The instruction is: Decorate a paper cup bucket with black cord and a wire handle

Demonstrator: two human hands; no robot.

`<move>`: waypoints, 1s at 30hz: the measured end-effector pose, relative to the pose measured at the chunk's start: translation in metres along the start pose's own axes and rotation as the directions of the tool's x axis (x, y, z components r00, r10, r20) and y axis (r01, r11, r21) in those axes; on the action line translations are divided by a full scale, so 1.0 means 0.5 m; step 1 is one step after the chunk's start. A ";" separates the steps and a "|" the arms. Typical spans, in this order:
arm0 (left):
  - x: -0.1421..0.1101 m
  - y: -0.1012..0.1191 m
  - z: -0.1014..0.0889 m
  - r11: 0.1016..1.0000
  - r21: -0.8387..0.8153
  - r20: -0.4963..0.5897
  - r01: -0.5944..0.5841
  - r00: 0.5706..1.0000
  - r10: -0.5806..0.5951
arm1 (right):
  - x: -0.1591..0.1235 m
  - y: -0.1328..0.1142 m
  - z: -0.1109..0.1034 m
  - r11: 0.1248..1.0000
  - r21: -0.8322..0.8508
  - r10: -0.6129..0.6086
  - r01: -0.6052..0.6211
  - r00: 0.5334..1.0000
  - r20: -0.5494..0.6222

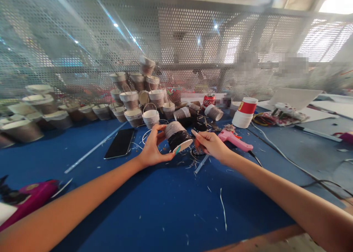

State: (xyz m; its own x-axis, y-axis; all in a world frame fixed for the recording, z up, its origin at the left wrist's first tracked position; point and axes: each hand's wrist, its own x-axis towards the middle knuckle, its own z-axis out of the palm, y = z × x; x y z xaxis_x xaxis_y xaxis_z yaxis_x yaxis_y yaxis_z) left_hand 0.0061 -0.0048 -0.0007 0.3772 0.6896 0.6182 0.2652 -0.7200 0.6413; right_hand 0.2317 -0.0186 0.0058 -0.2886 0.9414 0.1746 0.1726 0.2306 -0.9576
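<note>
A paper cup (176, 134) wrapped in grey and black yarn lies tilted in my left hand (154, 145), its pale round end facing me. The fingers go behind it and the thumb presses near the rim. Just right of the cup, my right hand (211, 143) is closed in a pinch; what lies between the fingertips is too small to make out. Behind it rests a dark bundle of yarn (200, 125). A pink glue gun (234, 139) lies beside my right hand, and a clear glue stick (202, 164) sits below it.
Several small wrapped buckets (129, 97) are stacked at the back; more stand at left. A phone (120, 143) lies left of my hand. Stacked paper cups (244, 114), a red can (209, 100) and cables (286, 153) are at right. Thread scraps litter the blue table (171, 204).
</note>
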 end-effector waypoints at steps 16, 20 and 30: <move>-0.005 -0.018 -0.003 0.997 -0.076 0.008 -0.032 0.999 0.033 | -0.018 -0.010 0.026 0.998 -0.062 0.001 -0.001 1.000 -0.002; -0.001 -0.020 -0.003 0.994 -0.098 -0.008 -0.052 0.999 0.051 | -0.028 -0.024 0.017 0.994 0.109 -0.001 -0.005 0.998 0.058; -0.004 -0.005 -0.006 0.993 -0.072 0.126 -0.094 0.987 0.102 | -0.022 -0.005 0.022 0.984 0.153 -0.121 0.090 0.970 0.210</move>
State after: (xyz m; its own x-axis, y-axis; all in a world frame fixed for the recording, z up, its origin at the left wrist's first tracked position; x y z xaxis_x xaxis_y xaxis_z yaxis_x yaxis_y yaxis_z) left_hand 0.0021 -0.0041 -0.0023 0.5113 0.5970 0.6182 0.1641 -0.7739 0.6117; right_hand 0.2241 -0.0321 0.0035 -0.4983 0.8339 0.2373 -0.0005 0.2734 -0.9619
